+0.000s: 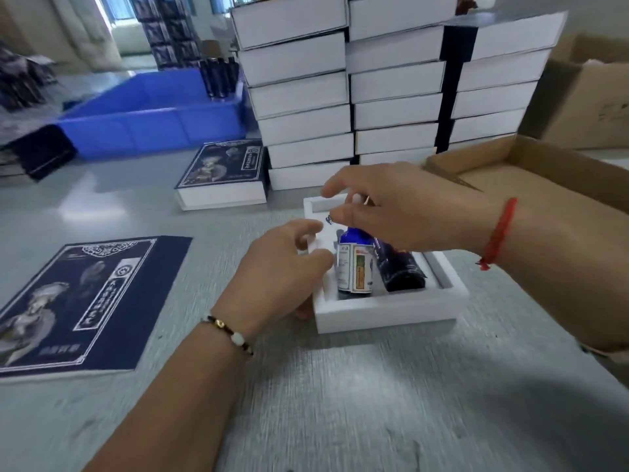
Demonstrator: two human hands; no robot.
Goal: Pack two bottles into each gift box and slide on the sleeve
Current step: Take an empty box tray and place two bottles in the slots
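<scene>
One view only: head-worn wide-angle cam, aimed fwd and down over the table (340,386). Close range; both forearms are seen entering from the bottom edge. Stacked boxes (340,97) are seen at rear.

Grey worktable (340,386), bright window (115,8) far left, pale wall behind, glare on tabletop

A big grey table (340,386) holds everything. In the middle sits a white gift box (391,311). A flat dark blue sleeve (85,301) lies on the left. Further back lies a closed blue box (224,175). Behind it are tall stacks of white boxes (384,97), a blue bin (153,114), and open brown cardboard boxes (544,185) on the right
</scene>
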